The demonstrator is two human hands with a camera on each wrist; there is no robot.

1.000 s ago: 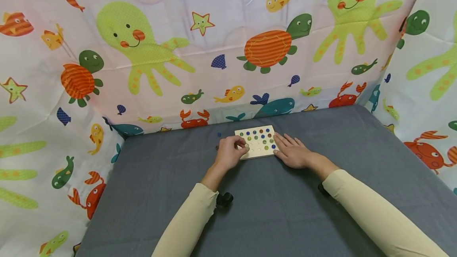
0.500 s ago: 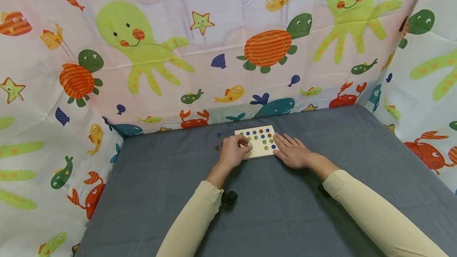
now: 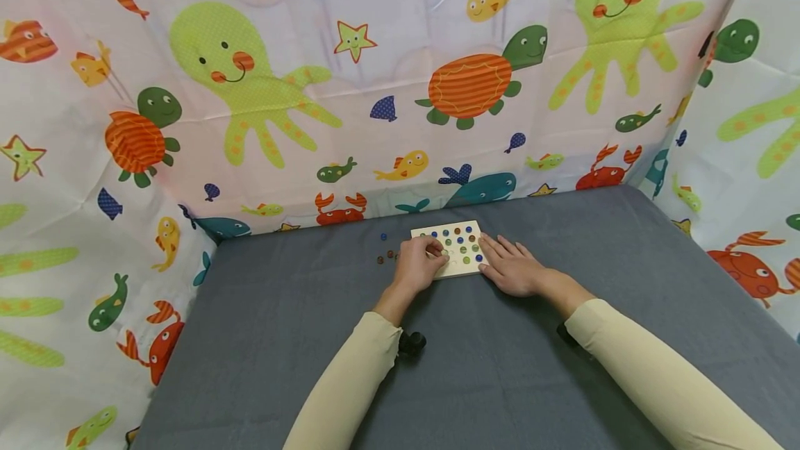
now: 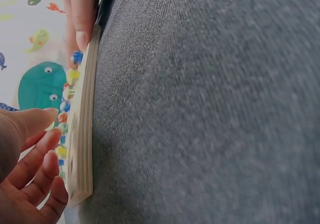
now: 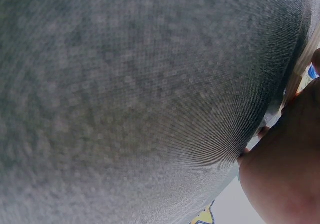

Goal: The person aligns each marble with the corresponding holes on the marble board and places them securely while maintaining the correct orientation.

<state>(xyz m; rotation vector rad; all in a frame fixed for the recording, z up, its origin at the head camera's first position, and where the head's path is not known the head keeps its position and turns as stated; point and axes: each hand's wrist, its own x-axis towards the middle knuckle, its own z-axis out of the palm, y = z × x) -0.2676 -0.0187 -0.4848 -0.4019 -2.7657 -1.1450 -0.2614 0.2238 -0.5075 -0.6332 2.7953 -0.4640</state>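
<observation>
Left grip [image 3: 420, 266] curls over the marble board [image 3: 459, 268]'s near-left corner.

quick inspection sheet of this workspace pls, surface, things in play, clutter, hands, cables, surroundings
surface: grey cloth tabletop, flat and smooth.
job's things: wooden board with rows of coloured marbles seated in its holes; nearest holes bare.
clutter: loose marbles on the cloth left of the board.
grippers: left hand over the board's left part, fingers curled; whether it pinches a marble cannot be told. right hand flat, fingers straight against the board's right edge.
cables: nothing seen.
surroundings: sea-creature curtain behind and on both sides.
</observation>
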